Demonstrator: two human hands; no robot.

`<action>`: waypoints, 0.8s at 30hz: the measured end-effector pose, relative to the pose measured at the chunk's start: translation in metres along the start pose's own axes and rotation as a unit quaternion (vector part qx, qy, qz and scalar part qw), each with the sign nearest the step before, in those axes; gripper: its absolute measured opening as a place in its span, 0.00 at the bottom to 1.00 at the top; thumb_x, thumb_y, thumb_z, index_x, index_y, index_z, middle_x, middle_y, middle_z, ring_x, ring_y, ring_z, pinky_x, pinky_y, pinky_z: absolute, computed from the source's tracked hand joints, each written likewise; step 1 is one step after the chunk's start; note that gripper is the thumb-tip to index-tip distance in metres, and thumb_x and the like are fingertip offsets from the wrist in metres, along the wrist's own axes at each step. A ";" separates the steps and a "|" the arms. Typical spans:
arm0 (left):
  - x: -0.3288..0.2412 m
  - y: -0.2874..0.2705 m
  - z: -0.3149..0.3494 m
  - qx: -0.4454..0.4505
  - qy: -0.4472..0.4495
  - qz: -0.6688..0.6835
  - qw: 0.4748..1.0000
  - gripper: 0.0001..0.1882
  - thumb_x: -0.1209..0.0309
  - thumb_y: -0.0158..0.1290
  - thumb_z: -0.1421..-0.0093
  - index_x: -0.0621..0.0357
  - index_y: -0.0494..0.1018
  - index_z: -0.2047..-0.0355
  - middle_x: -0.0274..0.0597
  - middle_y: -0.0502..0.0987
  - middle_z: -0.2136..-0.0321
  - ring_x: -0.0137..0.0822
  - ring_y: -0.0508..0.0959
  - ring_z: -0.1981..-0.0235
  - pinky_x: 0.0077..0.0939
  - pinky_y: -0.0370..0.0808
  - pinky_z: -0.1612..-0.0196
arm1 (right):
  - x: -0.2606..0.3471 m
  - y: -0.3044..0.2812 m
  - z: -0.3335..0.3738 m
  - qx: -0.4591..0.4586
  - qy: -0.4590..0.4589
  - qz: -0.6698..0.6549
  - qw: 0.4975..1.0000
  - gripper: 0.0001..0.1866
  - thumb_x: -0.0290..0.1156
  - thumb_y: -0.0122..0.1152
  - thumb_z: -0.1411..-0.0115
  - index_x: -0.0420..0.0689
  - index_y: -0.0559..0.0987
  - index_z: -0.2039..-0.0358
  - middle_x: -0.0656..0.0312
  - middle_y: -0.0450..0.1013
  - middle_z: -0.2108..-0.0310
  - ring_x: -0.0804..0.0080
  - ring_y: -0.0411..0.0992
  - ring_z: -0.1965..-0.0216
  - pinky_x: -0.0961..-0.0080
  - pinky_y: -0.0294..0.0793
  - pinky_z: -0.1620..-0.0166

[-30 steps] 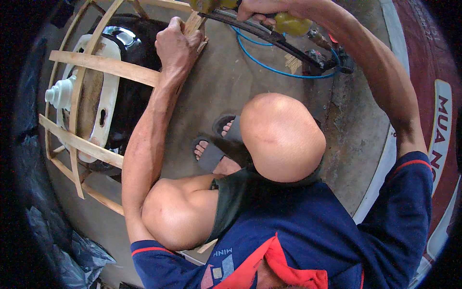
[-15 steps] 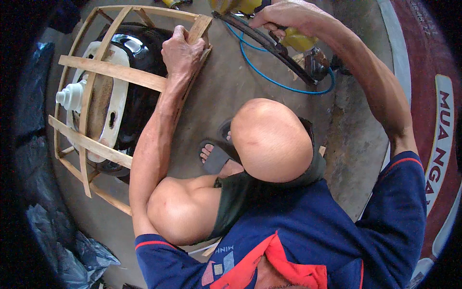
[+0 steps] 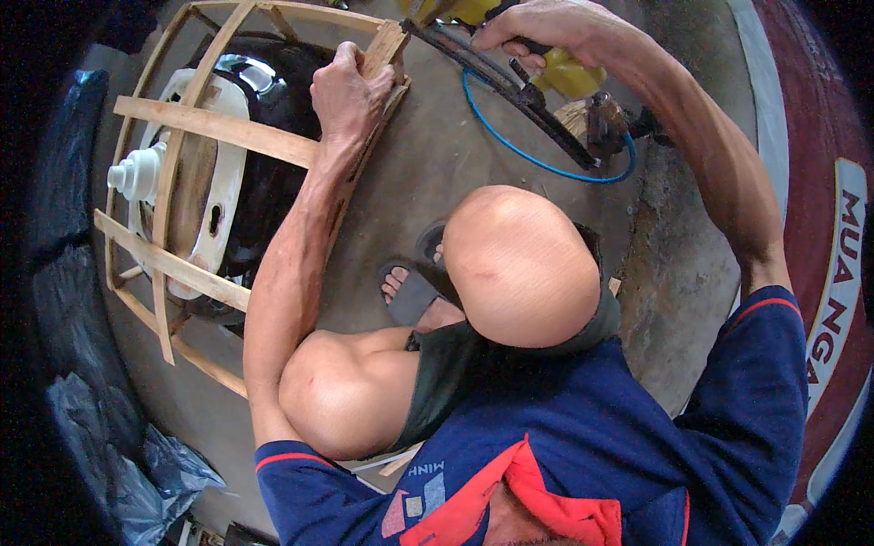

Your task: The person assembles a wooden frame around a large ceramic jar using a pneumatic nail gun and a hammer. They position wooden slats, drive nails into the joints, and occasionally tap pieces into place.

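Left grip (image 3: 350, 96) clenched hard, fingers curled round the short, wide slat (image 3: 386, 47) at the upper-right corner of the wooden frame (image 3: 228, 132), with the slat's end poking out just above the knuckles! Over to the right grip (image 3: 551, 33), and it's wrapped round the handle of the yellow-and-black tool (image 3: 574, 77), fingertips folded underneath.

And look at the line between them: the tool's long black rail (image 3: 560, 136) slants up from lower right to upper left, and its upper tip sits right beside that slat end, up and to the right of the left fist. Touching, or a sliver apart? Cannot tell from this angle. The slat leans the other way, down and left into the fist, so the two long axes run nearly square to each other. Left is the nearer by far, right on the wood; the right one sits well off to that side.

Inside the frame, left of both, lies the glossy black vessel (image 3: 289, 105), while a blue hose (image 3: 546, 166) loops beneath the tool.
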State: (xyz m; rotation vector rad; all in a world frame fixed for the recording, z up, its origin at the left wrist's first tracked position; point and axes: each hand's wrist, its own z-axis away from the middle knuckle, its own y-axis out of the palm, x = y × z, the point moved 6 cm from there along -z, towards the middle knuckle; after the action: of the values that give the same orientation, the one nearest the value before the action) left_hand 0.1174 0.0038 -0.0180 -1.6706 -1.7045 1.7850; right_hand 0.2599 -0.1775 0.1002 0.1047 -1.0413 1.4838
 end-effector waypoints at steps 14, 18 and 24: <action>0.023 0.029 -0.037 0.188 -0.182 0.349 0.900 0.28 0.66 0.72 0.45 0.63 0.78 0.46 0.45 0.83 0.53 0.33 0.81 0.52 0.29 0.78 0.47 | -0.130 0.008 0.014 0.081 -0.093 -0.471 0.873 0.23 0.26 0.59 0.38 0.36 0.76 0.42 0.73 0.61 0.82 0.85 0.58 0.82 0.82 0.59 0.78; 0.037 0.039 -0.046 0.255 -0.257 0.393 0.845 0.24 0.72 0.69 0.44 0.60 0.78 0.48 0.42 0.83 0.59 0.33 0.82 0.59 0.29 0.79 0.51 | -0.142 0.020 0.015 0.064 -0.114 -0.457 0.880 0.27 0.31 0.56 0.35 0.34 0.71 0.37 0.74 0.57 0.82 0.85 0.56 0.84 0.83 0.58 0.77; 0.041 0.043 -0.047 0.245 -0.261 0.415 0.837 0.16 0.77 0.69 0.46 0.59 0.78 0.57 0.39 0.80 0.62 0.31 0.79 0.59 0.27 0.79 0.52 | -0.157 0.024 0.010 0.038 -0.089 -0.443 0.891 0.26 0.30 0.57 0.37 0.35 0.74 0.40 0.74 0.59 0.83 0.85 0.56 0.83 0.82 0.57 0.78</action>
State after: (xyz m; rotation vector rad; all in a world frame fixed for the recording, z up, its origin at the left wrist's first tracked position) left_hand 0.1617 0.0475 -0.0620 -1.9006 -0.4318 2.9419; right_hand 0.2724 -0.2975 -0.0028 0.6925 -0.8887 0.6763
